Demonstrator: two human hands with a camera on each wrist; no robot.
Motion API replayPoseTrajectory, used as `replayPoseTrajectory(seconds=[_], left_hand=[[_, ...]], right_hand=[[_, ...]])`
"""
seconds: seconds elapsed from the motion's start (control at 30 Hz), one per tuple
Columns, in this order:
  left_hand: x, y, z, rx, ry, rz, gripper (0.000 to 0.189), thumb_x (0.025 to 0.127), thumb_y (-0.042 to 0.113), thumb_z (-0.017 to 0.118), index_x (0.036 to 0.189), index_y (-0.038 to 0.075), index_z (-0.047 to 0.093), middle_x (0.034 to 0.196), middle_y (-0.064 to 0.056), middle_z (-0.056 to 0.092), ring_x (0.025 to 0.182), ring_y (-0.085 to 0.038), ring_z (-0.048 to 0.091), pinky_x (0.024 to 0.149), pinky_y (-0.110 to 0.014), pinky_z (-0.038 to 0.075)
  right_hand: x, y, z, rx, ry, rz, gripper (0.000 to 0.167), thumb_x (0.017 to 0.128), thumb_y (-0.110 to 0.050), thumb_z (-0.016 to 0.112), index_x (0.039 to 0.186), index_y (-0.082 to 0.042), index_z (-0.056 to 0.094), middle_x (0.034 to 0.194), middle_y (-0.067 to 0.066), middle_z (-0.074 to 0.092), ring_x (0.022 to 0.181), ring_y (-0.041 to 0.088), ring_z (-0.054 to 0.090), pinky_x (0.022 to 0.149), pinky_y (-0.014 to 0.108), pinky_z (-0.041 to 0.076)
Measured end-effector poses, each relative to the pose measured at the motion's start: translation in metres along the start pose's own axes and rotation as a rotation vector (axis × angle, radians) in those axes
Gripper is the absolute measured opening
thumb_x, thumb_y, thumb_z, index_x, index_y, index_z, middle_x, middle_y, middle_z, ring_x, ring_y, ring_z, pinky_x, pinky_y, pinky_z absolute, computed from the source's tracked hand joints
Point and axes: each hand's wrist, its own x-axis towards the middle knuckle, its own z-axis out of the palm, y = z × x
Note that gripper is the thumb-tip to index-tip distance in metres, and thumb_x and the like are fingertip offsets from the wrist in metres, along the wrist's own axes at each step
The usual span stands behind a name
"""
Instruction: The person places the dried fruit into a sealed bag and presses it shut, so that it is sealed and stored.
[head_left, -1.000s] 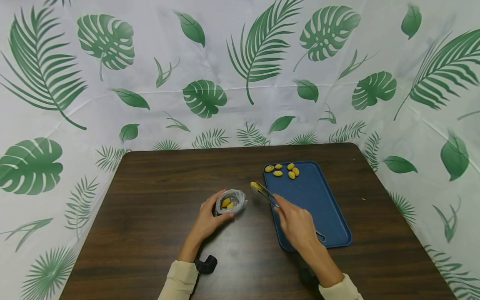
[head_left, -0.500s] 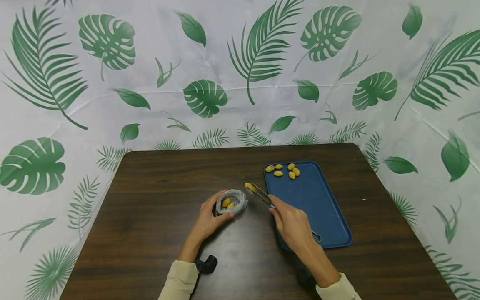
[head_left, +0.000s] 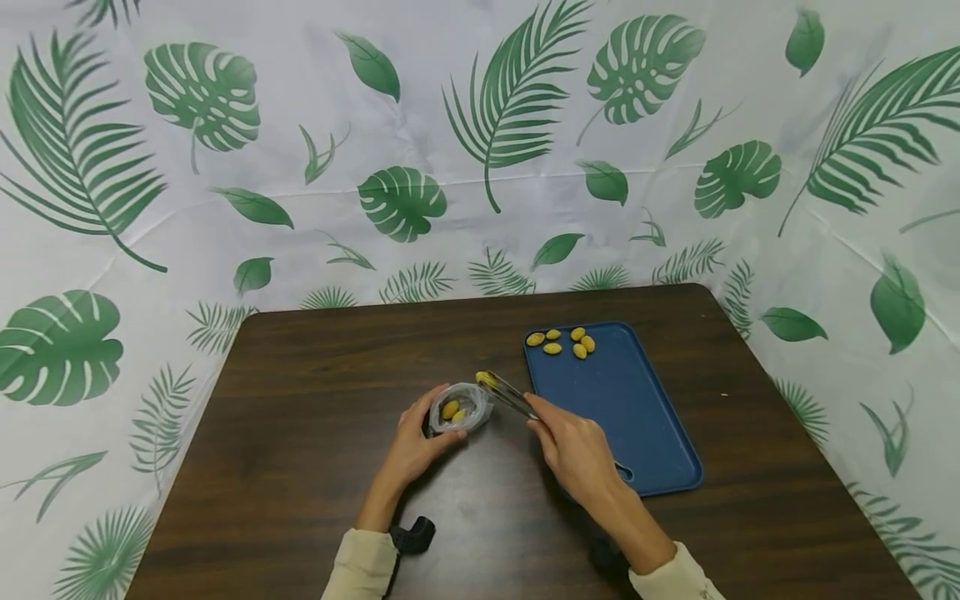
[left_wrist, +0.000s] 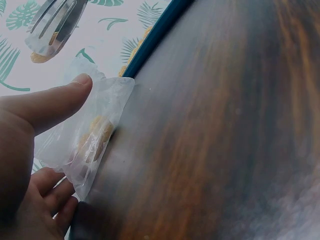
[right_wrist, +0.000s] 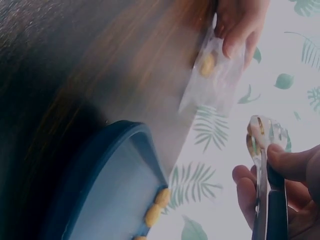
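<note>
My left hand holds a clear plastic bag upright on the table, thumb and fingers curled round its sides and its mouth open upward. Inside lie small yellow oval pieces, two of them showing in the head view. My right hand grips metal tongs with dark handles. Another yellow oval piece is pinched in the slotted tips of the tongs, above the bag's right rim. In the right wrist view the tong heads mostly cover that piece.
A blue tray lies right of the bag, partly under my right forearm. Several yellow pieces sit in its far left corner. The dark wooden table meets a leaf-print cloth behind. A black wrist device is at my left wrist.
My right hand has moved left, carrying the tongs and the yellow piece from near the tray's edge to the bag's rim. My left hand and the bag have stayed about in place.
</note>
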Motion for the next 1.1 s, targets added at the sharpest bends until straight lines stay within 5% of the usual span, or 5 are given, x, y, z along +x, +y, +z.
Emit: replayPoseTrajectory(seconds=[1.1], left_hand=[[-0.001, -0.001, -0.002, -0.003, 0.011, 0.005, 0.078, 0.081, 0.032, 0.088, 0.15, 0.035, 0.053, 0.155, -0.002, 0.054, 0.144, -0.04, 0.039, 0.113, -0.066, 0.031]], right_hand=[[0.003, -0.017, 0.012, 0.019, -0.044, -0.029, 0.038, 0.093, -0.014, 0.077, 0.131, -0.013, 0.071, 0.114, 0.005, 0.079, 0.085, 0.02, 0.078, 0.068, 0.038, 0.061]])
